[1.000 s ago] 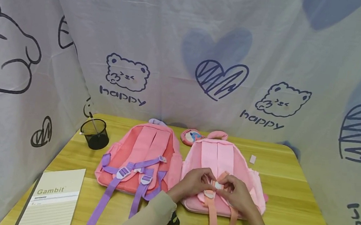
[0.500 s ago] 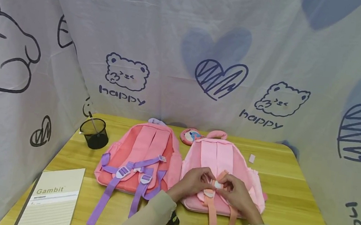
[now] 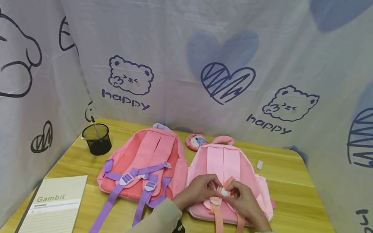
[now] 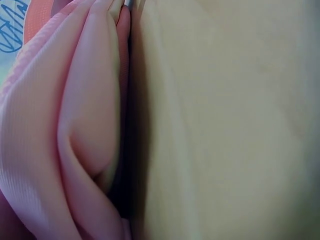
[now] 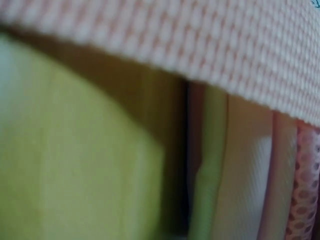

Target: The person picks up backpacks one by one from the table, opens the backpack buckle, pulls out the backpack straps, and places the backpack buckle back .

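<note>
In the head view a light pink backpack (image 3: 214, 158) lies with its shoulder-strap side up. My left hand (image 3: 200, 187) and right hand (image 3: 244, 199) meet over its lower middle. Between their fingertips is a white buckle (image 3: 224, 192) on orange webbing, pinched from both sides. A second white buckle (image 3: 215, 200) sits just below, beside the left fingers. Two orange straps (image 3: 218, 228) hang over the backpack's bottom edge onto the table. Folded pink fabric (image 4: 90, 100) fills the left of the left wrist view. A blurred woven strap (image 5: 200, 45) crosses the right wrist view; neither wrist view shows the fingers.
A coral backpack (image 3: 143, 146) with purple straps lies against the pink one on the left. Farther left are a black mesh pen cup (image 3: 100, 145) and a notebook (image 3: 54, 205). Behind sits a round pink pouch (image 3: 195, 142); a small pale block (image 3: 259, 164) lies to the right.
Both hands stay in place with the white buckle between their fingertips. Nothing else on the table has visibly moved; the head view shifts very slightly.
</note>
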{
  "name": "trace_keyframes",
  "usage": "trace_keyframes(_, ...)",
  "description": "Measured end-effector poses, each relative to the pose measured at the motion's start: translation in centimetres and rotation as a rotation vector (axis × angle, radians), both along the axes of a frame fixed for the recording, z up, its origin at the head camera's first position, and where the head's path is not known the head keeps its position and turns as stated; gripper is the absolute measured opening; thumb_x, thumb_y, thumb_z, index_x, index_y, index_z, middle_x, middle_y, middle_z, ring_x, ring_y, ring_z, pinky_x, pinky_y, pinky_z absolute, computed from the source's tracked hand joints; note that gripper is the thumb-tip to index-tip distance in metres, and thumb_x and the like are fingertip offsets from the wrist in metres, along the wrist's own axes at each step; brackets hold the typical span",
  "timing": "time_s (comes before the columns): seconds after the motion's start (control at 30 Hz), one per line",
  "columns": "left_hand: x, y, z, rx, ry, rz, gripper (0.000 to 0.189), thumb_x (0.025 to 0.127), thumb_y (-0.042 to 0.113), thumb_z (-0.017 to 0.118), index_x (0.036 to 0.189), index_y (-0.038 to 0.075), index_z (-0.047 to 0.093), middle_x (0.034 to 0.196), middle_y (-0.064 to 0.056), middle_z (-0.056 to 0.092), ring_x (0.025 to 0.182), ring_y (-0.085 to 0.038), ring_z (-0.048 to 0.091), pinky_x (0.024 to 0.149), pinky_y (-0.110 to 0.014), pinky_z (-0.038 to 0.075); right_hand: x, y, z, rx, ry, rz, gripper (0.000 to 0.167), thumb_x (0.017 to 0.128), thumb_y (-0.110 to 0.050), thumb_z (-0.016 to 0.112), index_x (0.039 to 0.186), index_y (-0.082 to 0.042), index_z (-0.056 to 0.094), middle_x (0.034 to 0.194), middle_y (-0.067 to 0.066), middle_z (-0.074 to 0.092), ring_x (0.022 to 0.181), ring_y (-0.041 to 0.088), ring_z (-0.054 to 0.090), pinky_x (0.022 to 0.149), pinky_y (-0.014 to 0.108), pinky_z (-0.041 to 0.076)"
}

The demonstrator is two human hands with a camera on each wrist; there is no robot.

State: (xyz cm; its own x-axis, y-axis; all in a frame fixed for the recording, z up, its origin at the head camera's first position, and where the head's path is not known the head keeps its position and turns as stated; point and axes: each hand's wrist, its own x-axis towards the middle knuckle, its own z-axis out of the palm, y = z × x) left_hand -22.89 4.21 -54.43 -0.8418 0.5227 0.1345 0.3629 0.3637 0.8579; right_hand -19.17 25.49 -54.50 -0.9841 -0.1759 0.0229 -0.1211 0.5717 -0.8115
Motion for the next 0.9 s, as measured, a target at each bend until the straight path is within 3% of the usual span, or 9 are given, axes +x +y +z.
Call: trace_keyframes(0.9, 0.18, 0.18, -0.23, 0.014, 0.027, 0.001, 0.018, 0.086, 0.022, 0.085, 0.099, 0.019, 0.073, 0.083, 0.006, 0.066, 0.071, 0.002, 0.055, 0.066, -0.017, 0.048, -0.30, 0.05, 0.04, 0.024, 0.028, 0.064, 0.023, 0.087, -0.005, 0.080, 0.088, -0.013, 0.058, 0.077, 0.002, 0.049, 0.070, 0.011, 0.046, 0.064, 0.024, 0.038)
